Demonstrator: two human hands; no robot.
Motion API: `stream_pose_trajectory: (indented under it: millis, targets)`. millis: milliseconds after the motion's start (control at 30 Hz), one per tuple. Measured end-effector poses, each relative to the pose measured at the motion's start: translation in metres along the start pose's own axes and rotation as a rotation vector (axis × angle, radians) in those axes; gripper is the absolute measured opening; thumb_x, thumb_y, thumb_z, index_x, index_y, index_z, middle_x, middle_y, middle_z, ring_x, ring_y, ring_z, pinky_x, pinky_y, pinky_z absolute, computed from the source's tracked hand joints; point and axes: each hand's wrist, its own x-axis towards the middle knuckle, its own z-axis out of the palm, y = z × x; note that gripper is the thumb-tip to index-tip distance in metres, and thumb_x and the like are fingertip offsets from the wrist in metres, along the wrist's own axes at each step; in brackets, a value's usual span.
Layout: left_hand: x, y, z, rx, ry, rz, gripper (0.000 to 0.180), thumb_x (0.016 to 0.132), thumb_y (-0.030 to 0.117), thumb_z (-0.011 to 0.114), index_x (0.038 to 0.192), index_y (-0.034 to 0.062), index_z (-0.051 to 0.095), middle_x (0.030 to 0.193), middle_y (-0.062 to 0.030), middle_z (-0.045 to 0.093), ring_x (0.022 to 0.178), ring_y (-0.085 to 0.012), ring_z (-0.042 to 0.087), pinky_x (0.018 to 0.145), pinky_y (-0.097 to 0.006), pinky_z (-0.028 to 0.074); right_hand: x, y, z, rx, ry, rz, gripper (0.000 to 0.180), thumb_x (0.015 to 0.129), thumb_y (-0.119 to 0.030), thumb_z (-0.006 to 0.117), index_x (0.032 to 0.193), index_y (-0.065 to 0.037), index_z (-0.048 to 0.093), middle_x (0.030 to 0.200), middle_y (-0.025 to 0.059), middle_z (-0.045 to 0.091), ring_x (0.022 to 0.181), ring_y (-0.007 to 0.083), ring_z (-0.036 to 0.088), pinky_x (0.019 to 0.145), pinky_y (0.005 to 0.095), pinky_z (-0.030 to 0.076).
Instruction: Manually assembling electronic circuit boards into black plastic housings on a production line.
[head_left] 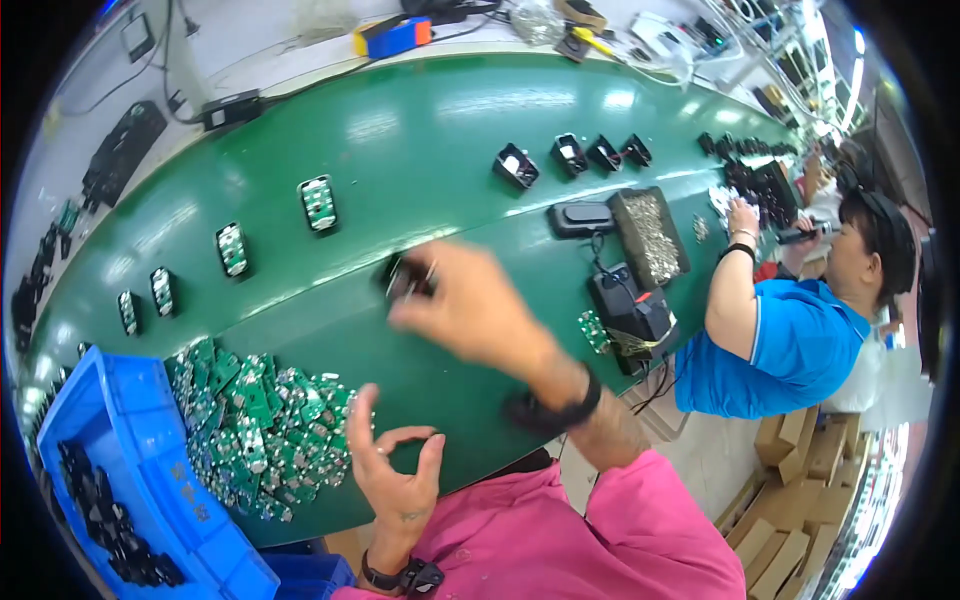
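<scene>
My right hand (475,305), smeared by motion, is closed on a small black plastic housing (398,280) above the middle of the green table. Its fingers hide part of the housing. Lower down, my left hand (393,475) has its thumb and fingers apart, with nothing visible between them. Right beside that hand lies a heap of small green circuit boards (262,425). Farther off, housings with green boards in them stand in a row, among them one housing (318,204) and another (232,250). Several open black housings (517,166) without visible green boards stand at the far right.
A blue bin (165,440) with black parts (110,520) stands at the left. On the right are a tray of small metal pieces (652,235), a black corded device (632,310) and a loose circuit board (593,332). A co-worker in blue (800,345) works beyond them.
</scene>
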Motion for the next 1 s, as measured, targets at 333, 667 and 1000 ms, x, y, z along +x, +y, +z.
stream_pose_trajectory:
  millis: [333,667,1000]
  targets:
    - [0.013,-0.008,0.013,-0.219,-0.172,-0.075,0.066,0.077,-0.008,0.072,0.135,0.0035,0.042,0.142,-0.0198,0.039,0.121,-0.0263,0.052,0.095,-0.035,0.053,-0.118,-0.002,0.006,-0.138,-0.115,-0.153,0.037,0.087,-0.016,0.07,0.118,0.002,0.062,0.085,0.0126,0.064,0.076,0.0275,0.064,0.068,0.0363,0.052]
    - [0.014,0.008,0.021,-0.465,-0.258,-0.323,0.058,0.083,-0.006,0.059,0.136,0.0022,0.038,0.13,-0.0151,0.048,0.075,-0.0186,0.064,0.061,-0.027,0.058,-0.158,0.047,-0.056,-0.721,0.198,0.581,0.068,0.091,-0.041,0.063,0.135,0.006,0.044,0.087,0.019,0.067,0.075,0.0371,0.067,0.063,0.0443,0.054]
    - [0.003,-0.01,0.018,-0.262,-0.405,-0.195,0.017,0.096,0.008,0.057,0.101,-0.007,0.06,0.122,-0.0136,0.051,0.068,-0.0227,0.068,0.054,-0.025,0.053,-0.214,0.048,-0.015,-0.523,0.271,0.156,0.05,0.086,-0.027,0.071,0.127,-0.003,0.054,0.115,0.0204,0.053,0.092,0.0349,0.057,0.08,0.0407,0.051]
